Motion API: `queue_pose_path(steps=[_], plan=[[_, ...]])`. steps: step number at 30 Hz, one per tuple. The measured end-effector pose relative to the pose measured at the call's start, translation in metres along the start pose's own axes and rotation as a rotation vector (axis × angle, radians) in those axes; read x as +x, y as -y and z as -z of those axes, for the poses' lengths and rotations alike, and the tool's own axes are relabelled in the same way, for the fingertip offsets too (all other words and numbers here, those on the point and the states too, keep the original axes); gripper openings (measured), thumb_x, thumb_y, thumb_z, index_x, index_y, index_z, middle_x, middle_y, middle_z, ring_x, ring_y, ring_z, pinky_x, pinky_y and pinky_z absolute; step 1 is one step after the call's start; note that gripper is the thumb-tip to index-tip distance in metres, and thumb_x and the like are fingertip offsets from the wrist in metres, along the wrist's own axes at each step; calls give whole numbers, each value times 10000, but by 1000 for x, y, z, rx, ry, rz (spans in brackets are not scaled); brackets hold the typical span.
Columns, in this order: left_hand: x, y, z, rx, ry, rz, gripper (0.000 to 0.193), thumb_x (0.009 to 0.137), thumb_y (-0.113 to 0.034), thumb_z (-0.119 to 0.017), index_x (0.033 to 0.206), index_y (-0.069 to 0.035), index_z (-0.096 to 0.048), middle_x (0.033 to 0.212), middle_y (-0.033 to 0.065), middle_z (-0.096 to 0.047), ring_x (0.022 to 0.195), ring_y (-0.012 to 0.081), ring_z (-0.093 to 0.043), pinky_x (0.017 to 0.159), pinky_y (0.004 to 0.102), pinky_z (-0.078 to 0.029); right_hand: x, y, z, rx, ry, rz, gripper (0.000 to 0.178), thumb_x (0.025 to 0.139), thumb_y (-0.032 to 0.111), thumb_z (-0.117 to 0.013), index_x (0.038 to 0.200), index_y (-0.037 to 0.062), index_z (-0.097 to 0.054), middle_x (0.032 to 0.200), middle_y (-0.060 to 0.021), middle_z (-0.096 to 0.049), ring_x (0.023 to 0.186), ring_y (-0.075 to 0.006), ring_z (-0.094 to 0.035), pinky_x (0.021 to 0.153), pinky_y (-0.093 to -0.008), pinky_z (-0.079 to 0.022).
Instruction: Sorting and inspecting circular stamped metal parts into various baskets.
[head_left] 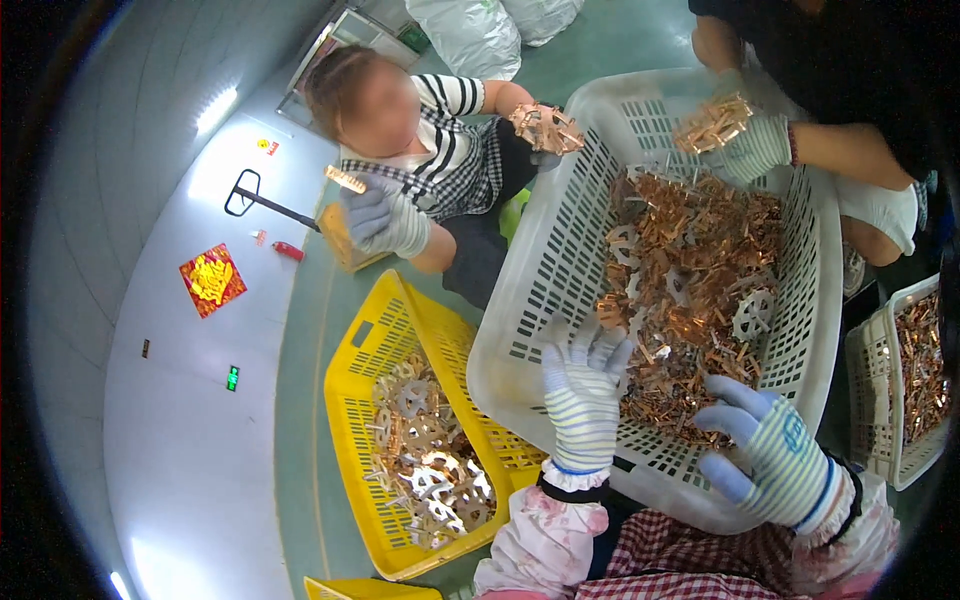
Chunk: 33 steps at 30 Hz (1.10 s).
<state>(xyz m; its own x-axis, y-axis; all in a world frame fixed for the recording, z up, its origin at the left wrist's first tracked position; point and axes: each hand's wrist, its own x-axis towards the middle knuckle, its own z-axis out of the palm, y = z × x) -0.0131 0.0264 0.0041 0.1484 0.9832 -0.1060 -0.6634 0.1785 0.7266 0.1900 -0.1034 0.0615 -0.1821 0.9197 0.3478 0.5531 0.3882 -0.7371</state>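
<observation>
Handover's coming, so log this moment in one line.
left hand: open, fingers extended; right hand: open, fingers partly curled; white basket: metal pieces inside, near both hands; striped-shirt co-worker: pieces in each hand

You have two gloved hands (583, 408), two co-workers (455, 150), two pale crates (555, 235), at least two yellow crates (347, 455), two white bags (468, 38), one fire extinguisher (288, 251), one red diamond-shaped decoration (212, 281); your metal pieces (690, 290) are too many to count.
</observation>
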Motion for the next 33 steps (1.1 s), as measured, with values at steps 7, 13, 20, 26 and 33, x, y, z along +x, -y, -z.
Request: queue_pose_path(steps=[7,13,20,26,33], plan=[[9,39,-25,14,51,143,490,987,-471,-404,1349,-141,-400,1269,142,-537,1061,315,-585,980,482,-452,-18,-12,26,-27,98,-162,426,789,231,-662,1143,28,-540,1223,-237,-513,1053,-391,-543,912,-470,-423],[12,46,-24,47,84,168,505,988,-466,-407,1375,-145,-367,1275,159,-544,1064,334,-594,966,494,-467,-16,-14,29,21,123,-146,417,800,239,-656,1148,40,-543,1227,-225,-512,1044,-371,-542,901,-469,-420],[5,39,-22,11,102,180,496,998,-463,-382,1367,-133,-377,1275,162,-550,1057,327,-602,951,484,-481,-13,-19,13,32,95,-124,373,817,285,-647,1101,53,-582,1146,-178,-582,968,-352,-575,864,-447,-446],[-3,21,-15,25,73,128,487,1004,-467,-360,1356,-131,-391,1264,161,-557,1048,309,-606,946,464,-489,-7,-21,-14,-47,138,-123,335,841,275,-631,1093,56,-602,1091,-161,-624,999,-346,-589,949,-461,-418],[-14,15,-12,2,43,106,483,1005,-469,-354,1336,-121,-405,1240,145,-558,1028,286,-596,936,448,-487,16,-3,7,-256,-10,-31,318,827,208,-647,1089,39,-591,1154,-181,-588,1105,-367,-538,1018,-467,-376]])
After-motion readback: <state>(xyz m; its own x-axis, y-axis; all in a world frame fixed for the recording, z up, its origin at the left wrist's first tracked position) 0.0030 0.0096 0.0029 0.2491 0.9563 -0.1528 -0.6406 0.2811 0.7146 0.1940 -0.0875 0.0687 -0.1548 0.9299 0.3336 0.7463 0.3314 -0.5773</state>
